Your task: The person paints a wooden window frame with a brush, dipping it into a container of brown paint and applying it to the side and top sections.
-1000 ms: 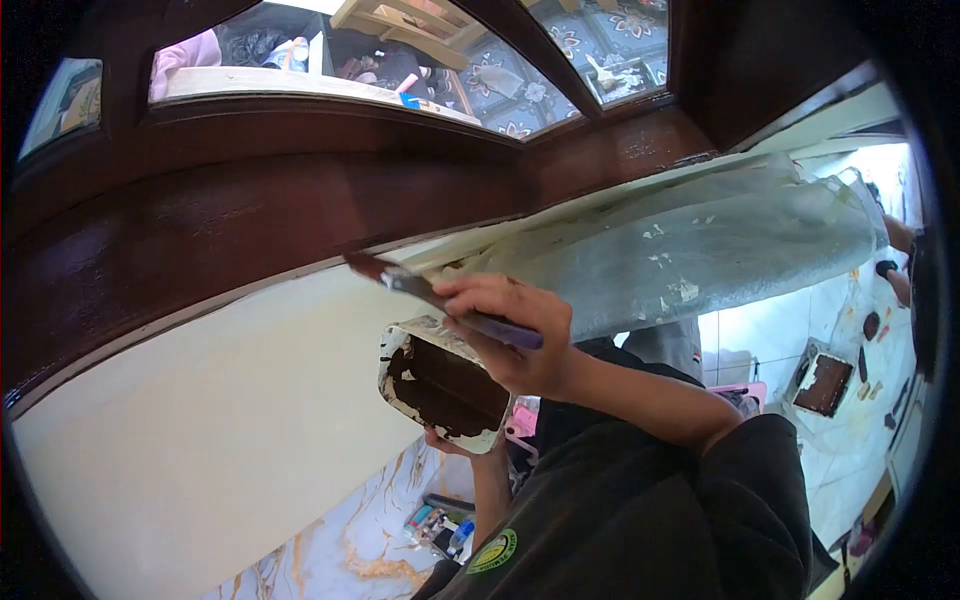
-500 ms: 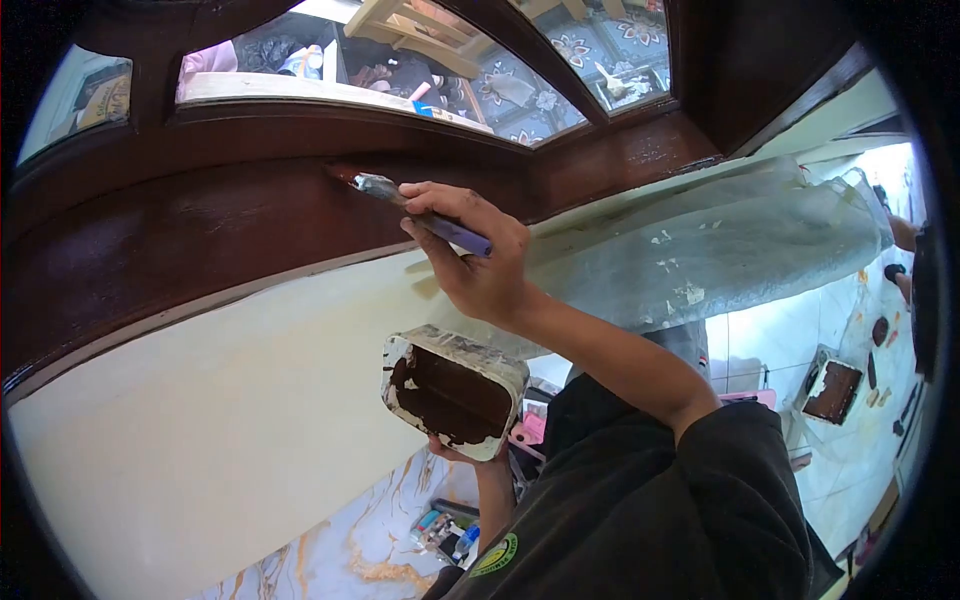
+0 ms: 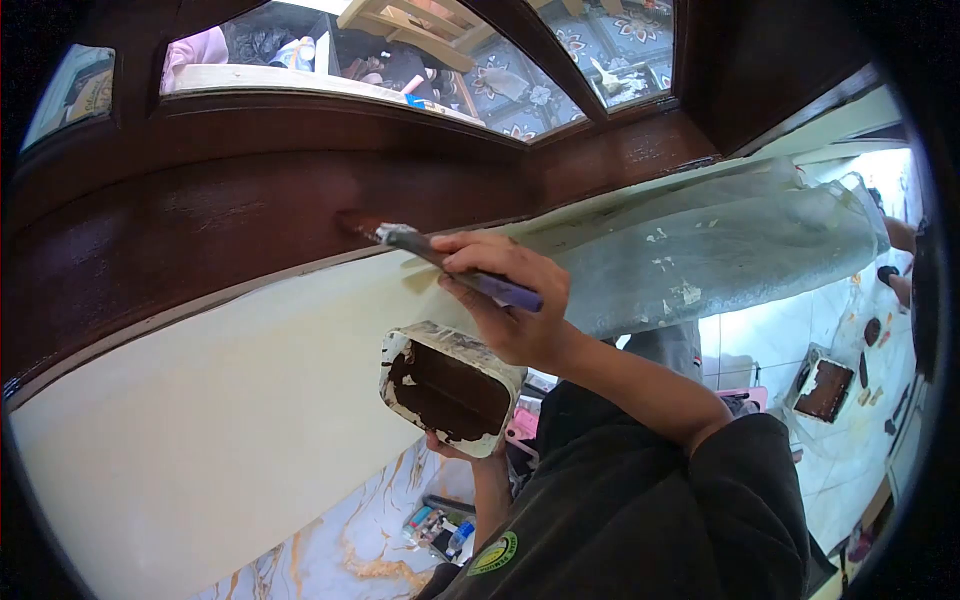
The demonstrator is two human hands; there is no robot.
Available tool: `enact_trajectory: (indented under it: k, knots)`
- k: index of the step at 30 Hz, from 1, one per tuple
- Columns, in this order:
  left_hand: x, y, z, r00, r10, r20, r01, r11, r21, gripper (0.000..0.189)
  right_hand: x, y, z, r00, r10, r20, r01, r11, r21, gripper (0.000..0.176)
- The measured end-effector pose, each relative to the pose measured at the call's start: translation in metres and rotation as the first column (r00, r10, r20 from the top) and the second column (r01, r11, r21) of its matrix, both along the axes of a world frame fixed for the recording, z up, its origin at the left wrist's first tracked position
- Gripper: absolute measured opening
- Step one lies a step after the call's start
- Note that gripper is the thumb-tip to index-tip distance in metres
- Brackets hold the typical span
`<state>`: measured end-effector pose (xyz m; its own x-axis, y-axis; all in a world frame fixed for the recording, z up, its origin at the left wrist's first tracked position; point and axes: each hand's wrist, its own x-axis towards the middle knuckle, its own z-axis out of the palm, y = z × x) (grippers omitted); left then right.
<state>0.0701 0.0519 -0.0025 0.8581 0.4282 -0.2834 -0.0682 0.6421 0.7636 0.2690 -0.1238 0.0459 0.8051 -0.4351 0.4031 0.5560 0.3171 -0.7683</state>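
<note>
My right hand (image 3: 510,290) is closed round a paintbrush (image 3: 470,275) with a purple handle end. Its dark bristles touch the glossy brown wooden frame (image 3: 240,215) below the glass panes, close to the frame's lower edge. Lower down, my left hand (image 3: 465,448) grips a paint container (image 3: 500,425) from underneath, its fingers partly hidden. This squarish tub is tilted so its mouth faces me. Brown paint coats its inside, and pale dried paint smears cover its rim.
A cream wall (image 3: 200,400) runs below the wooden frame. Cloudy plastic sheeting (image 3: 720,250) hangs at the right. Another tub of brown paint (image 3: 825,390) stands on the tiled floor, near another person's arm (image 3: 902,237). Several small items lie in a tray (image 3: 440,530) below.
My right hand has moved down and to the right with the paintbrush, bringing the bristles lower on the brown frame. My left hand and the tub stay nearly in place.
</note>
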Motion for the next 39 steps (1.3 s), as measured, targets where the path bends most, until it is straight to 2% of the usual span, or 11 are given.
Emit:
enact_trajectory:
  k: [3,7,13,17,19,22,26,29,32,36,39]
  knots:
    - [-0.002,0.004,-0.004,1.0,0.007,0.018,-0.006,0.999,-0.051,0.081,0.008,0.003,0.002,0.999,-0.049,-0.013,0.049,0.998,0.032,0.022]
    - [0.003,0.0,-0.004,0.999,0.043,-0.011,-0.043,0.999,-0.016,0.082,0.038,0.017,0.002,0.987,-0.154,0.04,0.151,0.986,0.073,0.022]
    - [0.001,0.002,-0.003,0.998,0.062,-0.02,-0.062,0.997,0.036,0.082,0.058,0.029,-0.002,0.979,-0.192,0.069,0.189,0.981,0.044,0.023]
    - [-0.005,0.009,-0.007,0.998,0.049,-0.027,-0.048,0.999,0.023,0.083,0.025,0.018,-0.002,0.988,-0.144,0.046,0.145,0.989,-0.012,0.021]
    - [-0.004,0.007,-0.006,0.998,0.055,-0.007,-0.055,0.998,0.006,0.083,-0.012,0.008,0.0,1.0,0.019,-0.021,-0.02,0.996,-0.084,0.022]
    - [0.004,-0.002,-0.003,0.998,0.059,0.009,-0.059,0.998,-0.007,0.083,-0.051,-0.004,0.003,0.994,0.098,-0.049,-0.102,0.99,-0.096,0.024]
    - [0.001,-0.001,-0.003,0.999,0.019,0.025,-0.019,1.0,-0.018,0.082,-0.042,-0.006,0.0,0.998,0.032,-0.048,-0.034,0.999,-0.033,0.024]
    - [-0.005,0.006,-0.004,0.999,-0.038,0.031,0.039,0.998,-0.044,0.081,-0.005,0.001,0.001,0.993,-0.113,-0.026,0.114,0.993,0.022,0.024]
    - [-0.004,0.004,-0.002,1.0,0.017,-0.022,-0.017,1.0,-0.002,0.081,-0.001,0.006,-0.003,0.995,-0.094,-0.04,0.094,0.995,-0.017,0.023]
    - [-0.005,0.004,-0.003,0.998,0.056,-0.022,-0.056,0.998,-0.017,0.08,-0.035,0.005,-0.012,0.998,0.05,-0.041,-0.053,0.994,-0.093,0.022]
    - [-0.006,0.006,-0.003,0.999,-0.01,0.041,0.014,0.994,-0.111,0.08,-0.046,0.003,-0.013,0.996,0.078,-0.047,-0.082,0.993,-0.086,0.021]
